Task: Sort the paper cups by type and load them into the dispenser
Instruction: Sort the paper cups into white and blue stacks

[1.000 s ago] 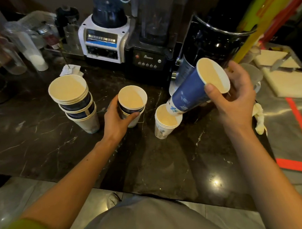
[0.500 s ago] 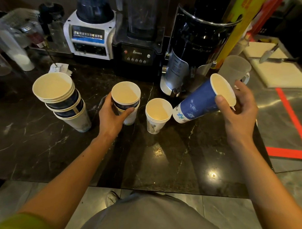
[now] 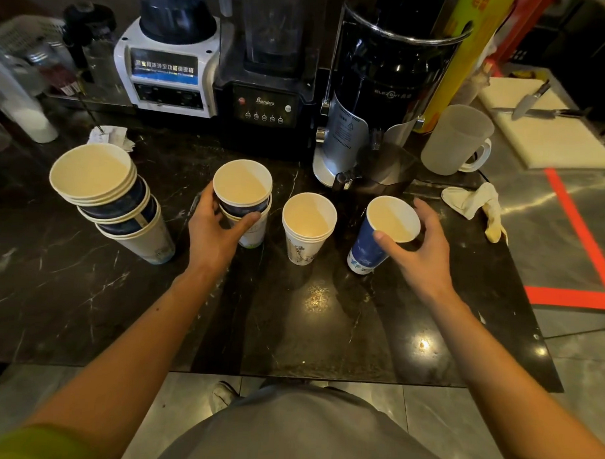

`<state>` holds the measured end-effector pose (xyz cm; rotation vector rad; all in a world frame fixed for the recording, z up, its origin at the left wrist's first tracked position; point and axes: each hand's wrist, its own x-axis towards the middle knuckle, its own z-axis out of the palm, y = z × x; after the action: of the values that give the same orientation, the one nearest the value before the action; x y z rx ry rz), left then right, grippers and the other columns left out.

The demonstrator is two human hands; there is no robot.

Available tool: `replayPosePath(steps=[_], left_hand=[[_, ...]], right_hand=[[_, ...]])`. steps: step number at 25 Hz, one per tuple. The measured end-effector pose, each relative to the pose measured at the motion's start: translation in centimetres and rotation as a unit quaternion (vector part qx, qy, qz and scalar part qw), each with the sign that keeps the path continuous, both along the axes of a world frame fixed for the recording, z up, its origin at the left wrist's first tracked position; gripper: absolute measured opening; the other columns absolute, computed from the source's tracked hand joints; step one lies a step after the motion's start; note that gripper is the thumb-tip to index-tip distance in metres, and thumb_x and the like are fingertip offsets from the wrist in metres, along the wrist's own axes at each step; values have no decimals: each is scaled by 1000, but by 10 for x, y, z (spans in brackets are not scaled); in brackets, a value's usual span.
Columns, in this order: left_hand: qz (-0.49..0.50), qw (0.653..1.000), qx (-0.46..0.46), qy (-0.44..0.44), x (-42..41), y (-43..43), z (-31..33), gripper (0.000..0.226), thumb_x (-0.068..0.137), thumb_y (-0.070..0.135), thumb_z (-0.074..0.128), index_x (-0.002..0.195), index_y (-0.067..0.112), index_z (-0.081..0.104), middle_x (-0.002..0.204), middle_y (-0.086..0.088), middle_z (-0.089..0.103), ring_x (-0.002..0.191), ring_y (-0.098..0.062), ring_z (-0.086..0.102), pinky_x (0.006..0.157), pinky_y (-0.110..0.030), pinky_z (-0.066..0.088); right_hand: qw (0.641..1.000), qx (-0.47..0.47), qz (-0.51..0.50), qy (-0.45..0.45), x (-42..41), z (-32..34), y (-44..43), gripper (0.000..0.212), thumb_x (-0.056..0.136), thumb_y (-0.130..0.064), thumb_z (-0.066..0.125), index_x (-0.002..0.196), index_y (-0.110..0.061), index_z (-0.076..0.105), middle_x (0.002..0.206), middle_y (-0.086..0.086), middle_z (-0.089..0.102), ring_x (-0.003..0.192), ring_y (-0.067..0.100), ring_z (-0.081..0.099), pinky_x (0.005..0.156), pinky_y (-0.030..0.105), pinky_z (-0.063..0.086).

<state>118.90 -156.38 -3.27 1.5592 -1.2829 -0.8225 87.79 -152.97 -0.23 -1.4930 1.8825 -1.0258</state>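
Note:
On the dark marble counter a blue paper cup stands upright, and my right hand grips it near its rim. To its left stands a short stack of white printed cups. Left of that, my left hand wraps around a mixed stack with a dark blue cup nested in a white one. A taller leaning stack of mixed blue and white cups stands at the far left, untouched. No dispenser is recognisable in view.
Two blenders and a black and chrome machine line the back of the counter. A frosted jug and a crumpled cloth lie at right, with a cutting board and knife beyond. Red floor tape marks the right.
My right hand has brought the blue cup down from a raised, tilted position and stood it on the counter right of the white stack. My left hand has stayed on the mixed stack.

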Motion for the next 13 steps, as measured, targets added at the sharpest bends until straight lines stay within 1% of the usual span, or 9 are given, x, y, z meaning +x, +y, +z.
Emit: replayPosePath(steps=[4,7,9,11,13], left_hand=[[-1,1000,0,8,0,0,1,84,79,21,77,150,18,30,151,1,42,140,-16,39,111,-40,39],[0,1000,-1,13,-1,1,5,84,79,19,77,149,19,32,150,2,43,139,-14,40,111,-33,39],[-21,1000,-9,-4,-3,2,5,83,78,21,79,148,20,34,148,3,45,137,-13,41,109,-30,40],[-36,999,-9,-17,-5,4,4,83,77,23,79,147,22,35,148,4,46,137,-12,41,109,-32,39],[-26,1000,-6,-14,-4,3,3,83,77,25,79,147,23,34,148,4,45,137,-12,40,111,-35,40]], right_hand=[[1000,27,7,11,1,-3,1,91,75,-41,80,149,-22,31,152,1,36,137,16,34,107,32,35],[999,40,16,22,0,-1,0,94,73,-45,80,150,-21,31,153,1,35,136,15,34,101,27,33],[997,72,33,25,-4,4,-2,104,68,-51,80,152,-19,27,156,3,31,139,17,32,104,29,32],[993,105,48,38,-4,11,-4,117,60,-59,77,155,-21,19,160,3,24,144,20,28,110,36,30],[992,81,61,74,2,23,-7,118,61,-63,75,155,-25,16,161,0,19,146,19,23,111,35,26]])
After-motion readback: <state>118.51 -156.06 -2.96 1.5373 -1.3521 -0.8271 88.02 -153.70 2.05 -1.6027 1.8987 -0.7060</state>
